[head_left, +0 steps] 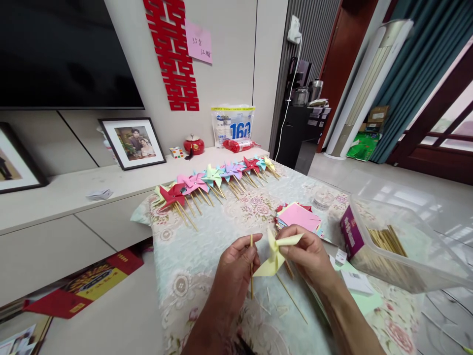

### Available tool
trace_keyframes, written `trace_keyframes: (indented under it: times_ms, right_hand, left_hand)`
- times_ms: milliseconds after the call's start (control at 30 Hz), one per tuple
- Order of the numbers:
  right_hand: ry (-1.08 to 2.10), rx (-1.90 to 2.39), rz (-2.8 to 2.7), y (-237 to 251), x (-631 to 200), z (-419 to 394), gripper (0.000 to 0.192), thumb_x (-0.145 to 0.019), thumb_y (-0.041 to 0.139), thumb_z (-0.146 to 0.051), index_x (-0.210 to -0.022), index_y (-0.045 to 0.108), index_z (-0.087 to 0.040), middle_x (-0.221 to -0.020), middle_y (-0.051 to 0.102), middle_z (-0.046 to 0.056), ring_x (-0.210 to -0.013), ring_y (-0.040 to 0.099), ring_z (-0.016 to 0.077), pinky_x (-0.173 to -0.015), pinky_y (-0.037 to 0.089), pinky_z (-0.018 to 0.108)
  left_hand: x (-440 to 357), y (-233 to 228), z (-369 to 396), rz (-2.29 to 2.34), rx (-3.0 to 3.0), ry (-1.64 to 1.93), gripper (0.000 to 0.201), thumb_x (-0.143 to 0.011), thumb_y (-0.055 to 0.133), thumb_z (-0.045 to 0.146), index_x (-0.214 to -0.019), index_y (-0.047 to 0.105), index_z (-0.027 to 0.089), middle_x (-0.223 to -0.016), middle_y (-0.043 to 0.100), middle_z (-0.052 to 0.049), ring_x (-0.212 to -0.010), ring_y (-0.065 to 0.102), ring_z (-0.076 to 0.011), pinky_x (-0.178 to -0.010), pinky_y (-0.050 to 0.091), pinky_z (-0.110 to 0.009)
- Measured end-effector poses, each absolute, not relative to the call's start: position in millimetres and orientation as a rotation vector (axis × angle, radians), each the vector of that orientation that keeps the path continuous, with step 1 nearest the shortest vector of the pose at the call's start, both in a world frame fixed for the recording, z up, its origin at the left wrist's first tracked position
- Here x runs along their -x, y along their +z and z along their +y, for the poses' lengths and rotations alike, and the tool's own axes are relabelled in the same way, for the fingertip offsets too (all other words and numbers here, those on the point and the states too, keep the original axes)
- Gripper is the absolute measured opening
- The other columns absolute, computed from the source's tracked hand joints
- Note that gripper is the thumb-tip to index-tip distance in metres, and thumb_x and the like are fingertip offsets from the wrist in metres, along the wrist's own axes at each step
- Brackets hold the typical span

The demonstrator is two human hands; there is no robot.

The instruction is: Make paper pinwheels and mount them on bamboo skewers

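Note:
Between thumb and fingers, my left hand [238, 261] grips a thin wooden stick [252, 286], held nearly upright. My right hand [308, 254] pinches a pale yellow paper pinwheel [273, 259] near its centre, just right of the stick. Whether stick and pinwheel touch, I cannot tell. Another stick [293, 298] lies on the cloth below the hands, with small white scraps beside it. Beyond my right hand sits a stack of coloured paper squares [299, 217], pink on top.
Finished pinwheels [194, 183] lie in a row along the table's far edge. On the right, a clear plastic box [391, 271] holds many sticks [388, 241]. Near it are a roll of clear tape [323, 198] and green paper [365, 301]. A floral tablecloth [192, 246] covers the table.

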State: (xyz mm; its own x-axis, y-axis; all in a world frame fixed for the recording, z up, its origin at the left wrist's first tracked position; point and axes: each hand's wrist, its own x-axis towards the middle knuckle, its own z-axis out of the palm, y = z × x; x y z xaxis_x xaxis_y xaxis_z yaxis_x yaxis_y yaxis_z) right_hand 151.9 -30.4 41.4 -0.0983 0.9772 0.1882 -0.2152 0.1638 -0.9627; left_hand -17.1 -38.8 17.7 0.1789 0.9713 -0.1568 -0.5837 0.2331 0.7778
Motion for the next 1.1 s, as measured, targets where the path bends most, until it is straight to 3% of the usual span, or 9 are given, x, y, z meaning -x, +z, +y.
trace_keyframes:
  times_ms: [100,200,333,600,1100]
  right_hand:
    - [1.065,0.861,-1.497,43.8,-149.0,-33.7,0.016,-0.081,0.076,-0.036,-0.077,0.071,-0.020,-0.073,0.066,0.002,-0.066,0.058,0.0158,-0.063,0.046,0.028]
    - [0.849,0.763,-1.725,46.0,-145.6,-35.0,0.013,-0.090,0.067,-0.031,-0.083,0.071,-0.021,-0.078,0.068,0.003,-0.073,0.062,0.0169,-0.068,0.047,0.029]
    - [0.622,0.670,-1.880,48.3,-142.5,-34.9,0.015,-0.096,0.057,-0.023,-0.090,0.072,-0.024,-0.081,0.070,0.004,-0.078,0.064,0.0182,-0.070,0.049,0.031]
    - [0.351,0.667,-1.873,50.3,-139.1,-36.7,0.025,-0.093,0.054,-0.012,-0.101,0.073,-0.027,-0.083,0.071,0.006,-0.077,0.064,0.0211,-0.069,0.049,0.036]
    - [0.330,0.684,-1.816,47.4,-137.5,-37.8,0.025,-0.089,0.056,-0.007,-0.095,0.070,-0.026,-0.080,0.067,0.005,-0.073,0.062,0.0201,-0.070,0.047,0.037]
  left_hand:
    - [14.5,16.8,-39.5,0.823,-0.678,1.257,0.041,-0.067,0.084,0.031,-0.103,0.074,0.015,-0.068,0.063,0.001,-0.063,0.056,-0.0124,-0.061,0.042,-0.024]
    - [13.0,14.8,-39.4,0.846,-0.706,1.340,0.035,-0.060,0.088,0.028,-0.090,0.076,0.017,-0.071,0.066,0.000,-0.063,0.056,-0.0117,-0.061,0.043,-0.023]
    - [14.1,14.2,-39.3,0.831,-0.750,1.333,0.025,-0.064,0.086,0.032,-0.083,0.078,0.016,-0.074,0.070,-0.003,-0.066,0.058,-0.0127,-0.063,0.045,-0.024]
    - [13.3,21.8,-41.6,0.805,-0.844,1.384,0.017,-0.068,0.082,0.031,-0.080,0.080,0.019,-0.077,0.068,-0.003,-0.072,0.059,-0.0145,-0.066,0.046,-0.024]
    - [12.3,19.9,-42.1,0.755,-0.966,1.430,0.010,-0.070,0.079,0.020,-0.080,0.080,0.021,-0.077,0.070,-0.002,-0.071,0.060,-0.0141,-0.066,0.047,-0.024]
